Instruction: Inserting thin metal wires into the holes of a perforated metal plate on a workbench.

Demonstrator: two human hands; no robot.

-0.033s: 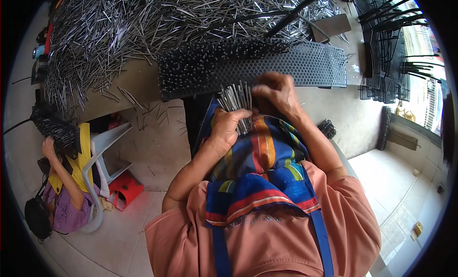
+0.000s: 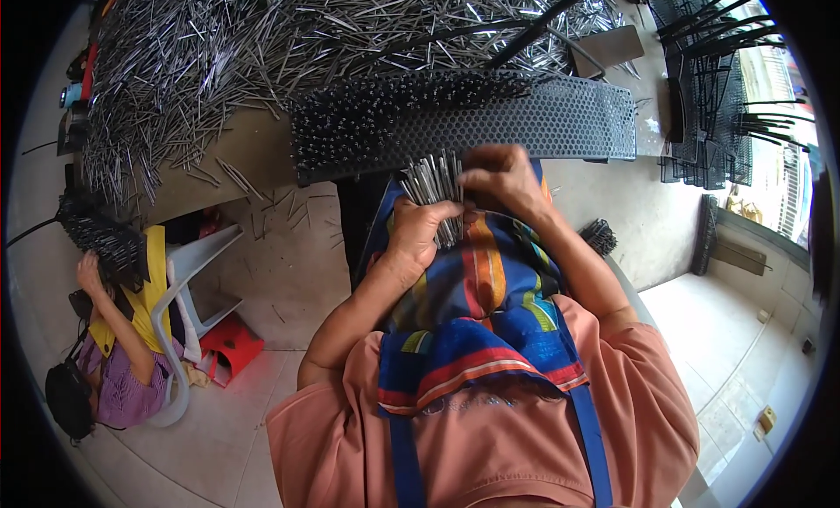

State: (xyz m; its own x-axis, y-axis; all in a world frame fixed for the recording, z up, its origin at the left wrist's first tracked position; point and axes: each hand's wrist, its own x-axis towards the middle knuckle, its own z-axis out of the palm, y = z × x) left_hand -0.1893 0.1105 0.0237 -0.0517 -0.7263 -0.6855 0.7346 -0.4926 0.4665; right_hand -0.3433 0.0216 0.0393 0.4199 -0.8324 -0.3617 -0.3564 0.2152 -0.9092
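Note:
A bundle of thin grey metal rods point(image 2: 429, 180) stands tilted in front of my lap, fanned at its upper ends. My left hand point(image 2: 414, 231) is closed round its lower part, thumb across the front. Close by the bundle's upper right side is my right hand point(image 2: 506, 180), fingers curled and thumb toward the rods. What its fingertips pinch, if anything, is too small to make out. Just beyond both hands lies a long dark perforated rack point(image 2: 525, 123). Many rods stand in its left half and along its back; bare holes show at the front right.
A big heap of loose rods point(image 2: 262, 53) covers the worktable point(image 2: 254, 145). Dark racks point(image 2: 709, 114) stand at the right. A black bar slants over the heap. At left a co-worker point(image 2: 131, 368) sits on a grey chair point(image 2: 171, 333) near a red container point(image 2: 232, 346).
My right hand has shifted slightly, its fingers now curled closer over the rods' upper ends. My left hand and the bundle stay in place.

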